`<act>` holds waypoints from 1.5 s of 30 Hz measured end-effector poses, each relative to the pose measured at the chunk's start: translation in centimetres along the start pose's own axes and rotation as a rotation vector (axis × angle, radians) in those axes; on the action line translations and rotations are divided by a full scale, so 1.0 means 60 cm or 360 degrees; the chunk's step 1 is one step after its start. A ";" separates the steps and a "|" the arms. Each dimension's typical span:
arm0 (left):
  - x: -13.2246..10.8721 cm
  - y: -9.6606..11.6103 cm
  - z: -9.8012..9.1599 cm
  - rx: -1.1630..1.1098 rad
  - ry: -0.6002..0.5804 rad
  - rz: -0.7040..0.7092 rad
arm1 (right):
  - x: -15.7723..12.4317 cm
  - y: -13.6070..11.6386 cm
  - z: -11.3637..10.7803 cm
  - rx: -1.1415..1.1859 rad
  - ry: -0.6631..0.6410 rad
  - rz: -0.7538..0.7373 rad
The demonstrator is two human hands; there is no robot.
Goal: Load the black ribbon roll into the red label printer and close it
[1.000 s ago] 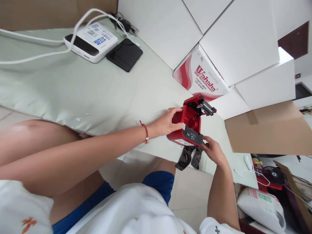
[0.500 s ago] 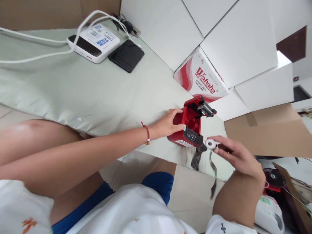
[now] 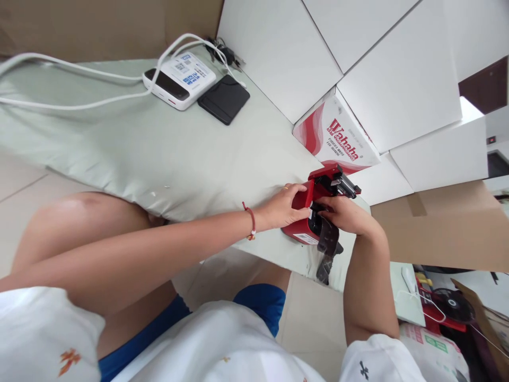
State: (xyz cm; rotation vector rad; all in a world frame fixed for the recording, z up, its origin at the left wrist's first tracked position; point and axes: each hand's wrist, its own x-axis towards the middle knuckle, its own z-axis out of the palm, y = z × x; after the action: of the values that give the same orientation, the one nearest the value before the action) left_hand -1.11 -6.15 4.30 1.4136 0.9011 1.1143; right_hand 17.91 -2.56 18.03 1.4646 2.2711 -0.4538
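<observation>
A red label printer (image 3: 288, 232) stands on the pale green covered surface with its lid (image 3: 326, 172) raised. My left hand (image 3: 283, 207) holds the printer's near side, thumb and fingers gripping its wall. My right hand (image 3: 342, 213) reaches into the open compartment, fingers closed around the roll, which is mostly hidden there. From the roll a dark strip (image 3: 328, 237) hangs over the printer's front. Below the printer a crumpled dark strip (image 3: 325, 269) lies at the surface's edge.
Behind the printer a Wahaha water carton (image 3: 338, 132) stands against white boxes (image 3: 397, 79). A white device (image 3: 185, 79) with cables and a black phone (image 3: 225, 99) lie at the upper left. A brown carton (image 3: 437, 225) stands at right.
My right hand has moved left with the roll, from beside the printer into its open compartment. My left hand stays on the printer. The camera view has shifted slightly.
</observation>
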 end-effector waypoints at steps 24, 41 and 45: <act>-0.002 -0.005 0.003 -0.0081 0.0006 -0.0028 | -0.048 0.021 0.015 0.0221 0.1790 0.0218; 0.002 0.015 -0.022 0.0348 -0.0182 0.0631 | -0.080 -0.001 0.186 0.0677 0.1630 0.0041; -0.001 0.024 -0.022 0.0544 -0.0232 0.0566 | -0.073 -0.004 0.198 0.0787 0.1673 0.0092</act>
State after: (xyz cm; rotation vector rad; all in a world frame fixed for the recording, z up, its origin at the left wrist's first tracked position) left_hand -2.44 -6.03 5.70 1.9691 0.7780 1.1320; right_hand 21.17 -11.68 9.90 2.4270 2.9999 -0.2471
